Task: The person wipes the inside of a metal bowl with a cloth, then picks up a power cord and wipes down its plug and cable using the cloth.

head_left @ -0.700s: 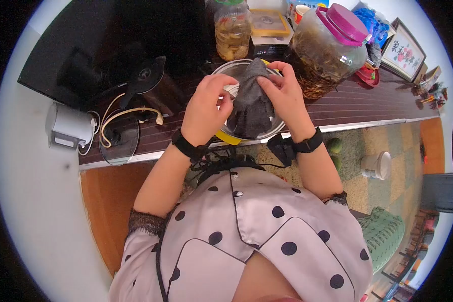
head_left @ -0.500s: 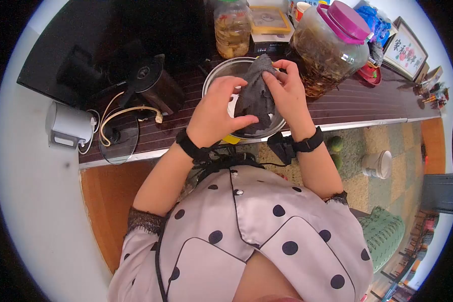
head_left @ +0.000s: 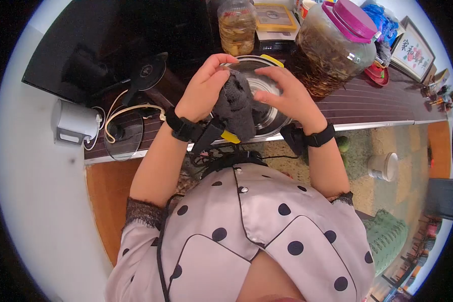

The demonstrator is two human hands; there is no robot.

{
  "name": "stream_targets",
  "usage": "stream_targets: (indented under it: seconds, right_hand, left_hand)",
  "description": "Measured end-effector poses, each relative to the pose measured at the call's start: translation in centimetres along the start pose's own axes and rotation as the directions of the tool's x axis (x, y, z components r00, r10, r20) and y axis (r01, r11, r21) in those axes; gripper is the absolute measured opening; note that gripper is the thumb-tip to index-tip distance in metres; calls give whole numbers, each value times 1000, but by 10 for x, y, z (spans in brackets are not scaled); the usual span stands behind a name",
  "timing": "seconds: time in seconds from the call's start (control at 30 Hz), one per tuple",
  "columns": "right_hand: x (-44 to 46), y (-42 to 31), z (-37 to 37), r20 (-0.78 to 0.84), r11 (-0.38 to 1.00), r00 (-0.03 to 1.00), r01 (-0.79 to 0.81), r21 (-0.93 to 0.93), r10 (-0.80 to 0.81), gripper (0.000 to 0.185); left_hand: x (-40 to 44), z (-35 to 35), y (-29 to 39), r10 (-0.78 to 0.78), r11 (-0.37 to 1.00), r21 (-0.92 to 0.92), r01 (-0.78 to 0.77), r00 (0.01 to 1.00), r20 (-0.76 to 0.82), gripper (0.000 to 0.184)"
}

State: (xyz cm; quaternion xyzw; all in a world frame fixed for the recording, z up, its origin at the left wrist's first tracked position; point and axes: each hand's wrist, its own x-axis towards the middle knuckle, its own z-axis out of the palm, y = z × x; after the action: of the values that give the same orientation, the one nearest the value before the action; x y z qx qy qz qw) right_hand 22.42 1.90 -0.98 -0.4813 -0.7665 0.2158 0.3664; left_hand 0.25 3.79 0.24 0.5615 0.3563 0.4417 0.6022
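While the left hand (head_left: 201, 95) has its grip clamped on the dark cloth (head_left: 238, 110) at upper centre, the right hand (head_left: 287, 97) sits nearby, fingers apart, above the metal pot (head_left: 268, 117); beyond, a pink-lidded jar (head_left: 332, 50) occupies the worktop (head_left: 360, 108), upper right.

hands (head_left: 199, 95) (head_left: 289, 95): 2 | cloth (head_left: 235, 108): 1 | pot (head_left: 271, 120): 1 | jars (head_left: 236, 31) (head_left: 332, 48): 2 | bucket (head_left: 381, 166): 1 | round green things (head_left: 343, 143): perhaps 2

Location type: a home. Indicators: the dark tabletop (head_left: 352, 106) carries a steel pot (head_left: 265, 118), a large jar with a purple lid (head_left: 329, 53), a smaller food jar (head_left: 236, 32) at the far side and, at right, a framed flower picture (head_left: 412, 52). A corded grey appliance (head_left: 75, 121) sits at left; a white bucket (head_left: 382, 167) rests on the patterned floor (head_left: 366, 194).
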Motion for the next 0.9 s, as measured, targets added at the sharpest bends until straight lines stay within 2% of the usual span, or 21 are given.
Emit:
stream_targets:
  seconds: [0.07,0.1,0.13,0.17,0.2,0.23,0.3,0.33,0.4,0.43,0.47,0.5,0.53,0.57,0.63,0.67,0.73,0.87,0.9]
  right_hand:
    - [-1,1,4,86,989,989,116,92,-124,45]
    - [-2,8,10,80,983,987,125,135,-136,38]
    - [-3,12,11,79,983,988,123,136,-134,38]
    - [-3,16,11,82,979,993,63,194,-80,34]
    - [-2,17,10,89,967,996,3,253,-26,29]
    - [-2,15,8,91,967,995,4,257,-28,29]
    - [-2,5,-1,52,884,964,-259,390,260,28]
    - [-4,1,-2,53,883,964,-259,392,260,28]
    - [-8,-8,-1,186,878,956,-283,386,226,34]
    - [-12,-6,11,139,893,983,-168,417,120,40]
    - [-14,-8,18,66,944,998,-12,330,-10,38]
    - [-16,-6,18,126,954,991,-71,292,35,35]
    - [-17,-4,17,186,959,979,-127,253,80,32]
    - [-17,-1,14,187,959,979,-127,254,80,32]
    - [-18,7,5,156,921,984,-142,363,90,28]
    - [-19,6,-5,157,938,981,-161,308,116,28]
    - [-21,10,-18,107,911,981,-189,368,160,27]
    - [-26,29,-21,80,874,980,-198,444,181,28]
    - [-25,29,-21,44,822,974,-213,528,223,28]
  left_hand:
    - [3,3,2,-15,995,-94,18,999,32,32]
    - [4,5,5,-17,996,-92,21,999,36,32]
    - [6,5,10,-24,985,-171,30,999,35,36]
    - [7,5,13,-30,968,-249,37,999,32,40]
    - [8,3,13,-31,968,-247,37,999,29,40]
    - [10,1,13,-38,954,-296,33,999,-10,39]
    - [10,0,13,-46,939,-343,26,998,-51,38]
    - [10,1,12,-42,924,-381,16,997,-61,40]
    - [10,7,10,-33,890,-456,-5,997,-75,43]
    - [10,10,10,-33,890,-456,-2,997,-69,43]
    - [9,13,10,-22,877,-481,-15,997,-70,45]
    - [9,14,11,-10,862,-505,-28,997,-74,46]
    - [9,12,12,-11,862,-505,-27,997,-72,46]
    - [8,5,15,38,888,-450,-90,992,-123,48]
    - [7,-10,21,99,909,-379,-173,973,-206,53]
    - [5,-17,23,112,911,-358,-202,960,-255,53]
    - [2,-33,25,121,915,-328,-234,936,-330,53]
    - [-5,-27,10,97,928,-311,-203,941,-324,49]
    - [-5,-23,7,83,946,-263,-191,924,-372,45]
